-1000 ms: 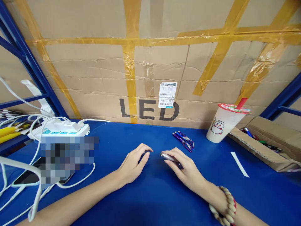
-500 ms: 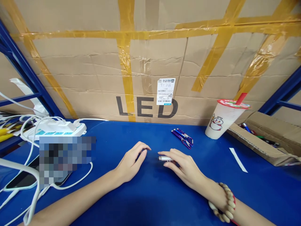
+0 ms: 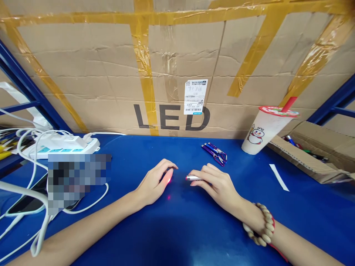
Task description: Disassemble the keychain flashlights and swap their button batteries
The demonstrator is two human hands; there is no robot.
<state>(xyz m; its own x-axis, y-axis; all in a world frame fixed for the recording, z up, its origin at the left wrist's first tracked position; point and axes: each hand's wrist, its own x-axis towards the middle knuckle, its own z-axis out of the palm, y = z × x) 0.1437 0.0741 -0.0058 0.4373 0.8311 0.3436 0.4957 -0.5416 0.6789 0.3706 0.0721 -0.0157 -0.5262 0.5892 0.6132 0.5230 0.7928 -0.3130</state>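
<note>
My right hand grips a small silver laser pointer between thumb and fingers, its tip facing left. Red light glows at that tip and falls on the thumb of my left hand. A red dot also shows on the blue table just below that thumb. Empty, the left hand rests at the table with its fingers loosely curved and the thumb apart from them. Beyond the right hand lie several purple and blue laser pointers with carabiner clips.
A lidded drink cup with a red straw stands at the right, beside a cardboard tray of pens. A white paper strip lies nearby. At left are a power strip, white cables and a phone. A large carton stands behind.
The laser pointer's tip has lit red, and red light now shows on my left thumb and the table. My right fingers have closed more around the pointer. The view has tilted slightly down.
</note>
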